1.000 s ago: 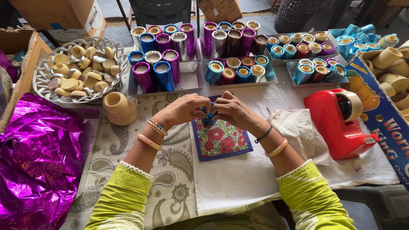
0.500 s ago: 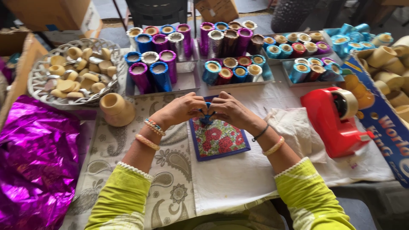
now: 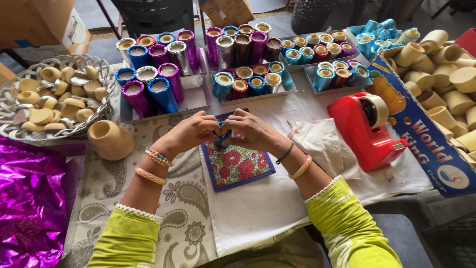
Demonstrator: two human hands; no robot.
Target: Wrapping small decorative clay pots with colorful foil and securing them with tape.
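The left hand [image 3: 191, 133] and the right hand [image 3: 253, 130] meet fingertip to fingertip over the far edge of the floral mat [image 3: 237, 163], both pinching a small blue foil-wrapped piece [image 3: 221, 136] between thumbs and forefingers. The piece is mostly covered by the fingers; its long axis and facing direction cannot be determined. The mat lies on the counter [image 3: 277, 203], rotated slightly, its long side running away from the person. Directly beyond the hands stand metal trays [image 3: 198, 98] holding upright foil-wrapped candle cylinders [image 3: 161, 94] in blue, purple, silver and red, open ends up. To the left, an unwrapped tan clay cup [image 3: 110, 139] stands upright near a woven silver basket [image 3: 106, 74] filled with tan discs. A sheet of purple foil [image 3: 29, 198] lies at the near left. To the right, a red tape dispenser [image 3: 364, 130] rests on a white cloth [image 3: 317, 144], close to the right forearm. A blue cardboard box [image 3: 421, 134] of tan cups sits at the far right.
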